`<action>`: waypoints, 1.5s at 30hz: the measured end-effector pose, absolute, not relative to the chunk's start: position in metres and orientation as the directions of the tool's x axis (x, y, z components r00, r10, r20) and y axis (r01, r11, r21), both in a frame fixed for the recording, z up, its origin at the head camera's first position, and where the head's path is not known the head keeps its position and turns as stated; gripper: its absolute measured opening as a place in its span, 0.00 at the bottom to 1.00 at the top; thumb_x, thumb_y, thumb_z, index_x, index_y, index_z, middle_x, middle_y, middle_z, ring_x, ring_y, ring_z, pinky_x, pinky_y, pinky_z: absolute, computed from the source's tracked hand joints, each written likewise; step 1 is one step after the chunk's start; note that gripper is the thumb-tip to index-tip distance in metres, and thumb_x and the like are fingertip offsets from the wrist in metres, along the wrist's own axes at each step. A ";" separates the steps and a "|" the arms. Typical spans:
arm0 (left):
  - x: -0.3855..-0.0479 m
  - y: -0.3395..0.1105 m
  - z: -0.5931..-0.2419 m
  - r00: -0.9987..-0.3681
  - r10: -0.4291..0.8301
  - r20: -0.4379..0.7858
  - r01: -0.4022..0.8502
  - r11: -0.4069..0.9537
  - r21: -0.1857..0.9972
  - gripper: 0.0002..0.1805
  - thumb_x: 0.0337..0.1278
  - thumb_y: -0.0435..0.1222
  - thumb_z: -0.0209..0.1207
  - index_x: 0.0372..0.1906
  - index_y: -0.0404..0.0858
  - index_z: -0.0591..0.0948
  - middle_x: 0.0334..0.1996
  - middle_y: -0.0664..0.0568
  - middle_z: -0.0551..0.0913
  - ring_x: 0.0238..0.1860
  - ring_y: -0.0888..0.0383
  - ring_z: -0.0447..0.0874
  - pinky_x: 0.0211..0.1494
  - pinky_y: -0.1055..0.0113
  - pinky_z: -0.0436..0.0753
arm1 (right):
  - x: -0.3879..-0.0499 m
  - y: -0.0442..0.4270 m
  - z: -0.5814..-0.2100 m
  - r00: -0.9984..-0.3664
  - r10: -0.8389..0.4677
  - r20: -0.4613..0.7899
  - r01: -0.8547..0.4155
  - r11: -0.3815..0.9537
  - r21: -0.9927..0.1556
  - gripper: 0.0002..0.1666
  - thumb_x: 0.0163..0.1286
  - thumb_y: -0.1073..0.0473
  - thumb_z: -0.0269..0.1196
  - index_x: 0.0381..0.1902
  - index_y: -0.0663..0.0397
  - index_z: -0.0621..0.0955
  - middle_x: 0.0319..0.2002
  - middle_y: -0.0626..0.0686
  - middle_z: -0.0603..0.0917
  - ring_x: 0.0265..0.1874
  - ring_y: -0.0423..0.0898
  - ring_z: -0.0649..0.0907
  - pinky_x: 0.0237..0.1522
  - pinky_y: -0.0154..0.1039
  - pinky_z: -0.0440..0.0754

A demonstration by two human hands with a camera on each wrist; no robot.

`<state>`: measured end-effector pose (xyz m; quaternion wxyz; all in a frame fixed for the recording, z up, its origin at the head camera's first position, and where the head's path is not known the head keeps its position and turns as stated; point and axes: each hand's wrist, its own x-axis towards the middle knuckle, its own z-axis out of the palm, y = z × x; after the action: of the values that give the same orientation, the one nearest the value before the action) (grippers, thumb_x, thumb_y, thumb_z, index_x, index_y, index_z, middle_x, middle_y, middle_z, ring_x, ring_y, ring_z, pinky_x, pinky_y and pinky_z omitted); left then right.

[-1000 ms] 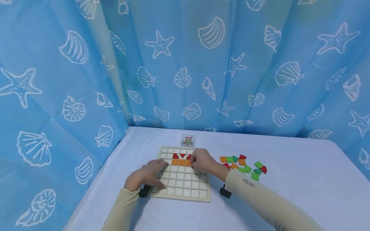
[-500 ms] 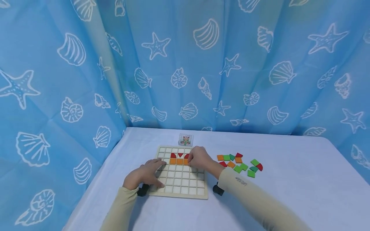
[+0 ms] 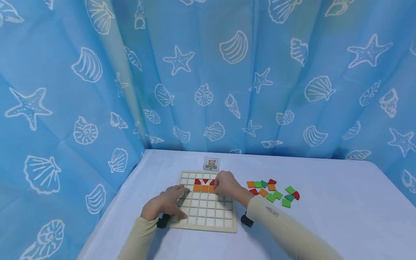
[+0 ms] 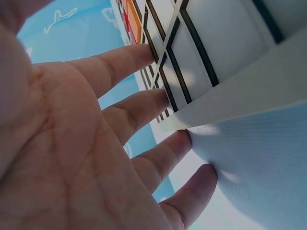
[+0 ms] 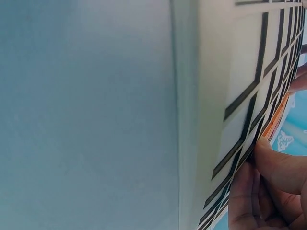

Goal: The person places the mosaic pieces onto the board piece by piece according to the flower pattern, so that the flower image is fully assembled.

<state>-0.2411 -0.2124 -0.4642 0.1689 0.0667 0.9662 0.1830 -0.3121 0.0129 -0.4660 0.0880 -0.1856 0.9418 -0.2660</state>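
A cream grid board (image 3: 214,229) lies on the table. Near its far side, red quarter-round tiles (image 3: 197,181) flank a red triangle tile (image 3: 206,181), with a row of orange square tiles (image 3: 200,188) below. At that row's right end, my right hand (image 3: 227,186) has curled fingers and thumb at the last orange square tile (image 3: 211,189), partly covering it. In the right wrist view the thumb (image 5: 273,158) meets the board by an orange edge. My left hand (image 3: 165,203) is spread over the board's left edge, fingers (image 4: 127,62) nearly straight.
Loose green, orange and red tiles (image 3: 270,197) lie scattered on the white tablecloth (image 3: 325,216) right of the board. Behind the board stands a small clear holder with a pattern card (image 3: 211,164). A blue shell-print curtain (image 3: 201,72) hangs behind and at left.
The head view has shifted slightly. Both hands keep almost the same places on the board, and the tiles look unchanged.
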 end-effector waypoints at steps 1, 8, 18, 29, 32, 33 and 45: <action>-0.241 -0.212 -0.466 -0.931 0.191 -0.311 0.066 0.926 0.372 0.47 0.40 0.46 0.78 0.70 0.46 0.69 0.76 0.45 0.61 0.77 0.42 0.54 0.74 0.36 0.57 | -0.311 0.013 -0.467 -0.916 -0.394 -0.072 -0.300 0.794 -0.529 0.10 0.56 0.62 0.74 0.19 0.52 0.85 0.21 0.46 0.83 0.28 0.42 0.78 0.29 0.34 0.81; -0.239 -0.213 -0.468 -0.933 0.185 -0.310 0.057 0.924 0.379 0.48 0.39 0.46 0.78 0.70 0.47 0.69 0.75 0.46 0.62 0.76 0.43 0.54 0.73 0.33 0.56 | -0.308 0.011 -0.466 -0.915 -0.392 -0.098 -0.286 0.800 -0.528 0.10 0.57 0.62 0.74 0.19 0.52 0.85 0.22 0.46 0.83 0.29 0.42 0.79 0.30 0.34 0.81; -0.239 -0.208 -0.467 -0.933 0.201 -0.299 0.079 0.924 0.375 0.48 0.38 0.46 0.78 0.69 0.46 0.70 0.75 0.45 0.62 0.76 0.41 0.55 0.73 0.35 0.58 | -0.308 0.016 -0.459 -0.913 -0.392 -0.114 -0.292 0.822 -0.489 0.09 0.58 0.62 0.74 0.20 0.52 0.85 0.23 0.46 0.83 0.29 0.42 0.78 0.30 0.34 0.81; -0.236 -0.215 -0.468 -0.938 0.186 -0.293 0.064 0.923 0.379 0.48 0.39 0.45 0.78 0.70 0.47 0.69 0.75 0.45 0.62 0.76 0.42 0.55 0.73 0.32 0.54 | -0.317 0.017 -0.469 -0.883 -0.459 -0.099 -0.338 0.768 -0.544 0.08 0.56 0.60 0.75 0.21 0.50 0.86 0.24 0.45 0.83 0.28 0.42 0.78 0.31 0.34 0.80; -0.237 -0.213 -0.466 -0.935 0.199 -0.294 0.076 0.921 0.382 0.48 0.39 0.46 0.78 0.70 0.46 0.69 0.75 0.45 0.62 0.76 0.42 0.55 0.73 0.32 0.55 | -0.321 0.024 -0.469 -0.882 -0.463 -0.091 -0.328 0.739 -0.589 0.07 0.56 0.59 0.75 0.23 0.50 0.86 0.25 0.45 0.83 0.29 0.41 0.78 0.32 0.34 0.80; -0.238 -0.213 -0.466 -0.935 0.198 -0.296 0.075 0.922 0.381 0.48 0.39 0.46 0.78 0.70 0.46 0.69 0.75 0.45 0.62 0.76 0.42 0.55 0.73 0.32 0.55 | -0.321 0.026 -0.469 -0.878 -0.470 -0.093 -0.327 0.729 -0.601 0.07 0.56 0.59 0.75 0.23 0.50 0.86 0.25 0.45 0.83 0.29 0.41 0.78 0.32 0.34 0.79; -0.238 -0.214 -0.465 -0.931 0.194 -0.311 0.065 0.923 0.379 0.48 0.39 0.46 0.78 0.70 0.46 0.69 0.75 0.44 0.61 0.76 0.42 0.54 0.73 0.34 0.55 | -0.324 0.051 -0.432 -0.824 -0.547 -0.144 -0.291 0.628 -0.721 0.14 0.61 0.58 0.72 0.45 0.55 0.87 0.42 0.52 0.86 0.41 0.44 0.83 0.43 0.39 0.85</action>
<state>-0.2378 -0.2136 -0.4648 0.1739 0.0672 0.9650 0.1844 -0.3236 0.0508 -0.4320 0.1779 -0.2370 0.8846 -0.3600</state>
